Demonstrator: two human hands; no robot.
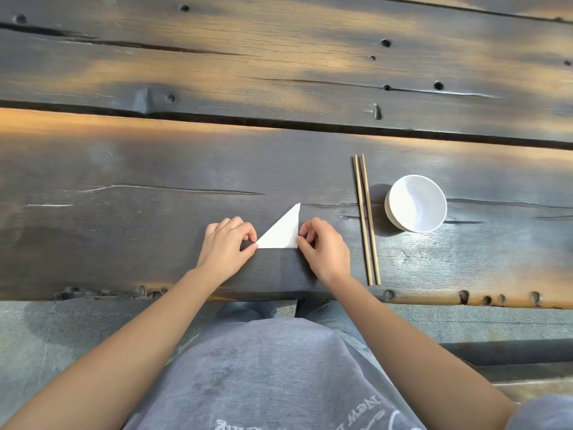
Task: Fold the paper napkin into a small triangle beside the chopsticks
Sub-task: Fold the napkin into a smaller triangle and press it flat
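— Where is the paper?

— The white napkin [282,232] lies flat on the dark wooden table [155,169], near the front edge. It is already a small triangle, with one point sticking away from the person.

— What are the hands doing?

— The left hand [224,243] pinches the left corner with its fingertips. The right hand [322,245] pinches the right corner. Both are closed on the napkin.

— What is next to it?

— Two chopsticks [366,220] lie side by side, just right of the right hand. A white bowl [415,203] sits just past them.
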